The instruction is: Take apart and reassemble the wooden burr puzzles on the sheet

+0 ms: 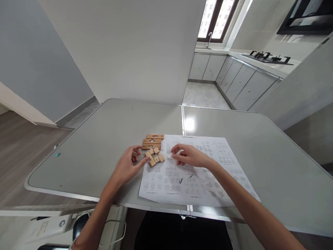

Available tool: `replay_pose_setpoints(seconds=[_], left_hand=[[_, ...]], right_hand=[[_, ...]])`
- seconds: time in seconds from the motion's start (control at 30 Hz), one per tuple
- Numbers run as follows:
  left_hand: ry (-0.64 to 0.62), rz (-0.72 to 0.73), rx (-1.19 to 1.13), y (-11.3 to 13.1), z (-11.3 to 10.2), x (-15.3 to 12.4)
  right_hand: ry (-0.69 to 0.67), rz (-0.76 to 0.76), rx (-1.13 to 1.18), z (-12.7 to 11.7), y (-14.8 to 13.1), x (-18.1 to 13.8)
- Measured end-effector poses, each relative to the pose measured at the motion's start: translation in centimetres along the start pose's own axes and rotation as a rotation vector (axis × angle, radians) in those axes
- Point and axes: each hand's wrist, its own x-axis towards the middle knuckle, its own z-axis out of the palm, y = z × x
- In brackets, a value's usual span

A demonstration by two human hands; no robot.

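Note:
Several small wooden blocks (pixel 161 158) lie in a loose cluster on the upper left corner of a printed paper sheet (pixel 205 198). My left hand (pixel 129 163) is at the left of the cluster, fingers apart, its thumb tip at a block's edge; I cannot tell if it presses on it. To the right, my right hand (pixel 191 156) hovers over the sheet with fingers loosely curled and apart, with no object visible in them. Behind the blocks, three slotted wooden bars (pixel 155 136) with dark numerals lie in a stack-like row, close to my left fingertips.
The grey table (pixel 109 128) has a metal seam (pixel 183 119) across it. A small teal bit (pixel 57 155) sits near its left edge. A white wall (pixel 130 52) stands behind, and a kitchen counter with a gas stove (pixel 270 58) is at the back right.

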Motion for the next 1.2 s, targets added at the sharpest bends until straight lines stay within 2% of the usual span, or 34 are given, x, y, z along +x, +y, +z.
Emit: replay_pose_setpoints(seconds=[0.1,0.17,0.27,0.37,0.67,0.87,1.2], left_hand=[[0.103,-0.103,0.054,-0.6,-0.8,2.3],[0.180,-0.119,0.128,-1.0,-1.1,4.2],[0.222,-0.155,0.235,-1.7,-1.0,7.2],[0.233,-0.159,0.294,-2.1,-0.4,9.7],[0.103,-0.068,0.590,-2.0,0.5,13.7],[0.074,-0.024,0.723,-1.8,0.8,13.9],[0.076,-0.012,0.776,-1.5,0.7,13.7]], right_hand=[[0.109,-0.018,0.050,-2.7,2.6,-1.8],[0.212,-0.028,0.096,-4.5,4.3,-2.7],[0.387,-0.035,0.170,-6.6,6.5,-3.6],[0.482,-0.075,0.202,-7.4,8.0,-4.0],[0.528,-0.102,0.157,-6.5,8.3,-3.7],[0.538,-0.109,0.139,-6.6,8.3,-3.5],[0.548,-0.093,0.124,-6.5,7.8,-3.6]])
